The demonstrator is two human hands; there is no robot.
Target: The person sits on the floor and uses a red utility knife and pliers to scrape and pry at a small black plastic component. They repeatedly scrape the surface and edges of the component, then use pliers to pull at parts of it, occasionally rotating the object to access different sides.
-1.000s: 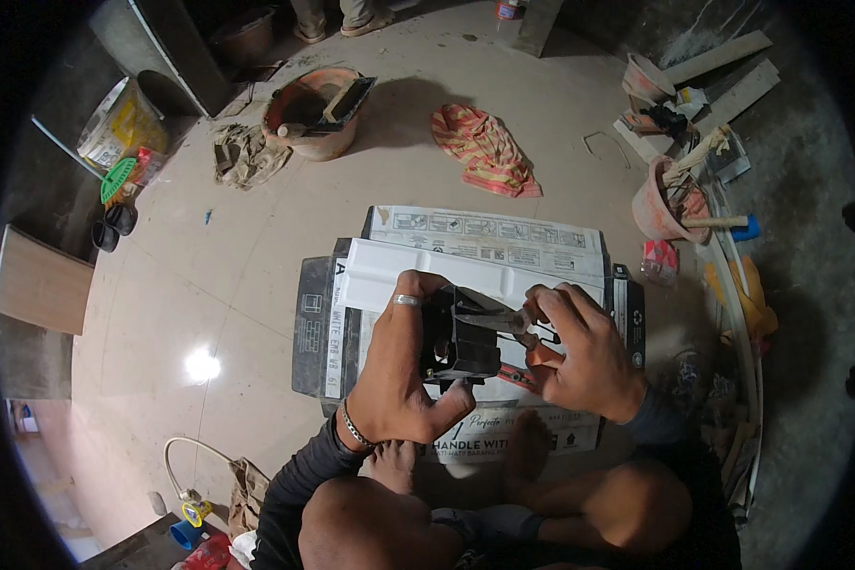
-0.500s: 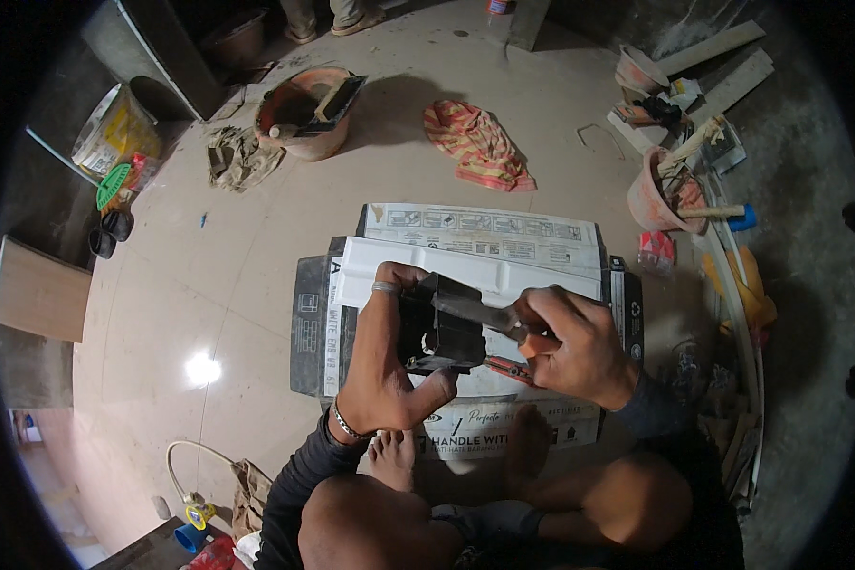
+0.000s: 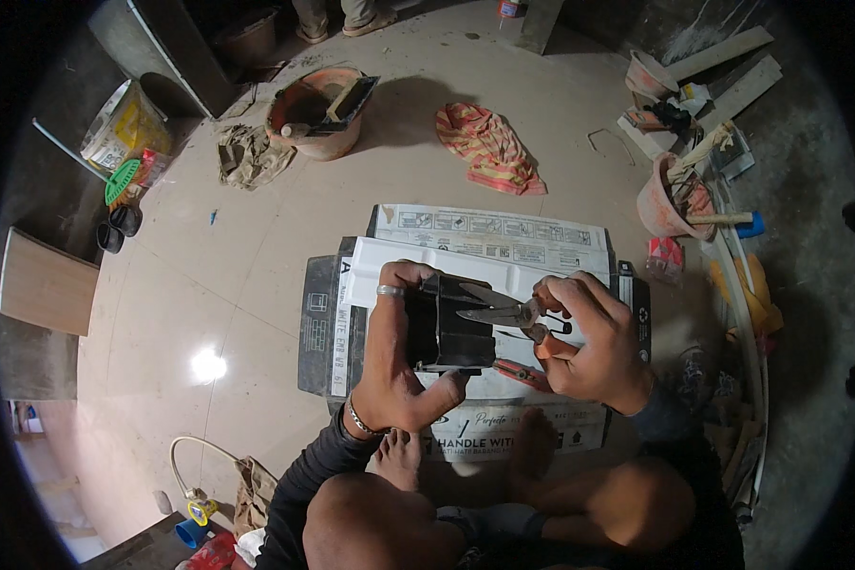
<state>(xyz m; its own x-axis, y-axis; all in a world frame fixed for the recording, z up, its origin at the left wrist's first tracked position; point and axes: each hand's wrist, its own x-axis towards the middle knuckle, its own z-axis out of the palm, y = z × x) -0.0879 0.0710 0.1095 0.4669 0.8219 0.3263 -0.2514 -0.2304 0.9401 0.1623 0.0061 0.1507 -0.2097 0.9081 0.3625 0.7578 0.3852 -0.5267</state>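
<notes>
My left hand [image 3: 389,380] is closed round a black box-like piece [image 3: 439,342], with thumb and fingers at its sides. In my right hand [image 3: 589,347] is a pair of metal snips [image 3: 510,313], their blades apart and reaching over the piece's right part; whether they touch it I cannot tell. Beneath both hands is a flattened printed carton [image 3: 484,220] with a long white ridged strip [image 3: 380,275] lying across it. A red-handled tool [image 3: 521,373] lies on the carton just below the snips.
A bucket with trowels [image 3: 318,144], striped cloth [image 3: 489,152] and rumpled rag [image 3: 252,161] lie ahead. Left are a yellow-white bucket [image 3: 114,128], sandals [image 3: 119,228] and board [image 3: 43,285]. Right are a pink bucket [image 3: 660,209] and offcuts [image 3: 736,95]. Another person's feet [image 3: 361,24] stand beyond.
My left hand has shifted slightly with the black piece. The snips in my right hand looked closed half a second ago; their blades are now spread, and that hand's fingers are less curled.
</notes>
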